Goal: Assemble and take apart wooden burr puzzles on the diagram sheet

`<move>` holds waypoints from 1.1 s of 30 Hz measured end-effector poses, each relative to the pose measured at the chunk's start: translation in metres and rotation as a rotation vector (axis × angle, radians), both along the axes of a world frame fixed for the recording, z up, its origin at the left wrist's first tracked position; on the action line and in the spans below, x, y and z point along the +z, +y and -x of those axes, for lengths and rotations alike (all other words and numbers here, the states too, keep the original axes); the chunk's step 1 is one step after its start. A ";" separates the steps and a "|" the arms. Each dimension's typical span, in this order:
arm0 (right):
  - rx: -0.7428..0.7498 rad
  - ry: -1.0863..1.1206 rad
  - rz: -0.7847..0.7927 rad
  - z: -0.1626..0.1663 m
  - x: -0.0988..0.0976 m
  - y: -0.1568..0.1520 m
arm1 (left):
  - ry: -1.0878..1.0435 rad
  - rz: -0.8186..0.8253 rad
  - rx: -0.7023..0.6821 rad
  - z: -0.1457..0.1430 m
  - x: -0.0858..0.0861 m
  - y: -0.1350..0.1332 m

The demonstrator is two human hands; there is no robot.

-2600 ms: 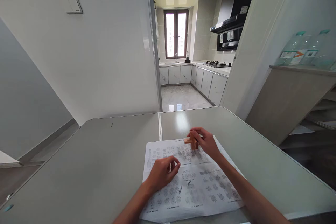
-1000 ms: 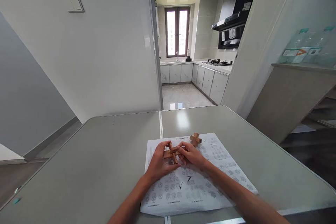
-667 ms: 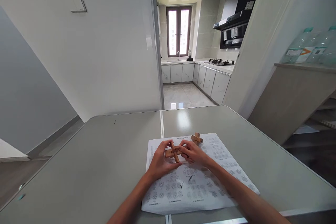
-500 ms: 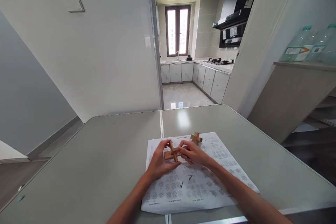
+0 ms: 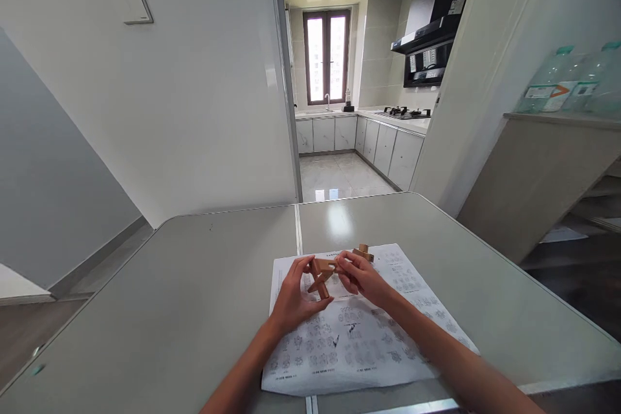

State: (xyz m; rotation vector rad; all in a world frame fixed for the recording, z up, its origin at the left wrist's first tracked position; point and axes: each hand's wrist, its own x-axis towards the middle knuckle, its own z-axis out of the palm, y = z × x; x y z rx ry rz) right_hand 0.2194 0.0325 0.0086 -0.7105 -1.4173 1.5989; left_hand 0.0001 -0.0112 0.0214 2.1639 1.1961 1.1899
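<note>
Between thumb and fingers, my left hand point(image 5: 294, 297) grips a wooden burr puzzle point(image 5: 321, 279) made of crossed notched sticks. My right hand point(image 5: 359, 277) pinches the right end of one of its pieces, fingers closed. Both hands hover over a printed instruction sheet point(image 5: 349, 352) with rows of small puzzle diagrams and two black pen marks. A second wooden puzzle point(image 5: 363, 253) lies on the sheet's far edge, just behind my right hand and partly covered by it.
The sheet lies on a grey-green table point(image 5: 169, 310) with a pale seam down its middle. Plastic water bottles point(image 5: 546, 83) stand on a ledge at the right. Past the doorway is a kitchen with a gas stove point(image 5: 406, 112).
The wooden puzzle has turned in my left hand, and its sticks now point in different directions. My right hand has shifted slightly right and up, covering more of the second puzzle.
</note>
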 end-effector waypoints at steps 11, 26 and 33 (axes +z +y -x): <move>-0.344 -0.554 -0.455 0.012 -0.018 -0.006 | 0.013 0.023 0.061 -0.003 -0.005 -0.006; -0.230 -0.257 -0.413 0.011 -0.012 -0.006 | 0.041 0.001 0.076 -0.001 -0.008 0.000; -0.153 -0.272 -0.453 0.014 -0.001 -0.014 | 0.010 0.045 0.032 -0.001 -0.003 0.000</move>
